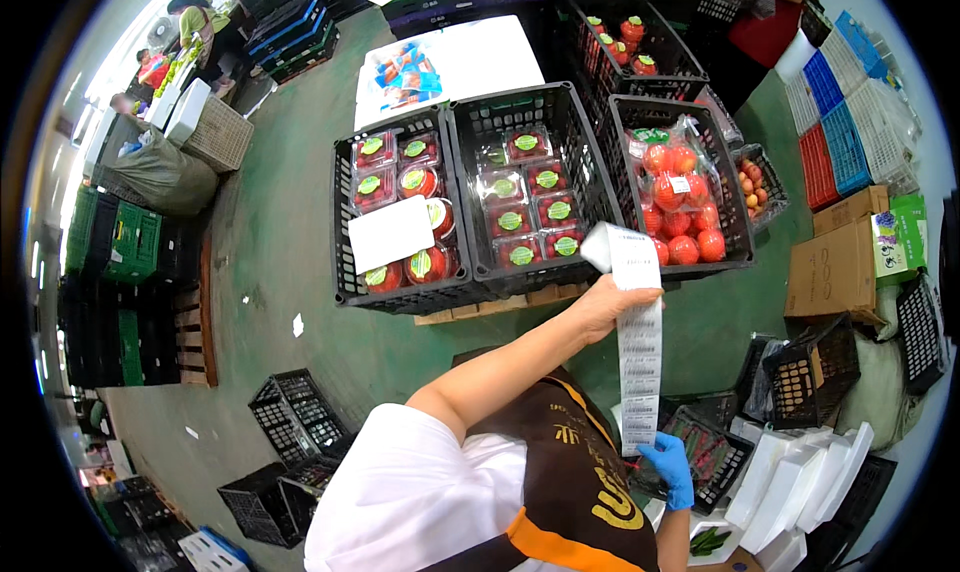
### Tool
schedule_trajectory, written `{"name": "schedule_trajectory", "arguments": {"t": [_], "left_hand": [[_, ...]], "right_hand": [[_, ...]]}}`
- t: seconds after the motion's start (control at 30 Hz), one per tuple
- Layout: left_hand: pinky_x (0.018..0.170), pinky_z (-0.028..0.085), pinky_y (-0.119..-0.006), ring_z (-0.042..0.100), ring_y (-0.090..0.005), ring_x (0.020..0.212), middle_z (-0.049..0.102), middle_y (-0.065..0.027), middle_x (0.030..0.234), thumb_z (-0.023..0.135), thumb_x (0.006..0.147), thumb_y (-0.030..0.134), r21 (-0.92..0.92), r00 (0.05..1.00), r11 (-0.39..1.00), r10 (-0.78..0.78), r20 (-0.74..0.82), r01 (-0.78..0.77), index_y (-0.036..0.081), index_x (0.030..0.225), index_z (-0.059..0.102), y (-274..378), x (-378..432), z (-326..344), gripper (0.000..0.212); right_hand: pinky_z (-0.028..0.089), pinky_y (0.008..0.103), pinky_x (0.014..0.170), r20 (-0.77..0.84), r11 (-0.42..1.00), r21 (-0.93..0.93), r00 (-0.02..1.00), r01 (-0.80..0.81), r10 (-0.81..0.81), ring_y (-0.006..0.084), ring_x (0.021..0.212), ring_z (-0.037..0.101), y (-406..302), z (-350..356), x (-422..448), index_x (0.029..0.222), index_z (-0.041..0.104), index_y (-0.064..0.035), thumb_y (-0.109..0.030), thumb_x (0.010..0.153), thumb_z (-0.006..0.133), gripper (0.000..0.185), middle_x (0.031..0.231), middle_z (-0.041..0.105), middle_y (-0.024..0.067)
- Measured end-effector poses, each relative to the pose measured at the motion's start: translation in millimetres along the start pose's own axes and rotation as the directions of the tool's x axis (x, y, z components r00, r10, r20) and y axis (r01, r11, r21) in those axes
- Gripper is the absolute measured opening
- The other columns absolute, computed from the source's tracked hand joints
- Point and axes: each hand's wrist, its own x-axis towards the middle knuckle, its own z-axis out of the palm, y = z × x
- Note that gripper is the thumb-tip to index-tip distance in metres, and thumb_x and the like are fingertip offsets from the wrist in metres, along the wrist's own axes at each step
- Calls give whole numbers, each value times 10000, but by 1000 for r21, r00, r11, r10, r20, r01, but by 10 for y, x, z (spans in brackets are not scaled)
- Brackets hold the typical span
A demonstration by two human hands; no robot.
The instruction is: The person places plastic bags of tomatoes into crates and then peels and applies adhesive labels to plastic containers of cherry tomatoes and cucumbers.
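Note:
My bare left hand (611, 308) grips a long strip of printed labels (640, 369) near its upper part. Above that hand the strip curls back into a loose roll (598, 248). My right hand (669, 467), in a blue glove, pinches the strip's lower end in front of my apron. Beyond my left hand stands a black crate (536, 272) of clear boxes of red fruit with green stickers. Left of it, another black crate (405, 299) holds similar packs, with a blank white card (391, 234) lying on them. A third crate (739, 219) contains bagged red fruit (679, 197).
A white foam box (495, 58) with blue-and-orange packets stands behind the crates. Empty black crates (296, 414) lie on the floor at left. Foam boxes (780, 482) and a cardboard box (832, 275) are at right. Other people (206, 31) work in the background.

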Motion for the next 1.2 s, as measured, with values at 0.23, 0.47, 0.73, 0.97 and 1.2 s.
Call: {"name": "schedule_trajectory", "arguments": {"t": [0.23,0.47,0.73,0.97,1.2], "left_hand": [[726,473,-288,586,-129,811,621,-30,919,685,778,143,190,994,981,54,-92,-35,32,961,611,-547,-592,48,226],[741,489,-278,597,-127,825,632,-43,937,675,774,84,520,997,851,-59,-42,72,10,1022,606,-1174,-1135,-17,267],[900,420,-301,546,-140,1016,583,-57,1111,651,792,45,330,999,944,-8,42,-6,13,1162,522,-1468,-1321,-100,393],[773,475,-281,610,-122,821,659,-48,916,667,792,74,382,996,921,-52,-66,73,26,969,632,-1589,-1076,81,186],[786,472,-284,605,-118,852,657,-57,948,659,796,57,474,976,861,-216,9,186,24,986,640,-1854,-858,213,193]], "right_hand": [[442,366,879,-246,834,-541,928,108,-280,292,1038,564,758,-184,301,1145,553,11,-265,761,649,482,1147,563,206],[435,264,872,-149,777,409,875,479,-462,137,977,554,-742,424,273,1156,531,50,-69,857,547,323,1085,589,87],[472,238,738,-411,695,487,841,529,-352,84,822,571,-244,602,-24,984,615,-8,-35,801,628,186,898,633,21],[466,233,718,-563,766,403,796,500,-222,88,792,577,366,774,-163,924,641,-7,-30,776,655,150,862,645,28],[462,234,709,-598,717,530,799,452,-61,78,773,569,824,726,-178,899,636,-7,-60,790,650,122,839,639,21]]}}
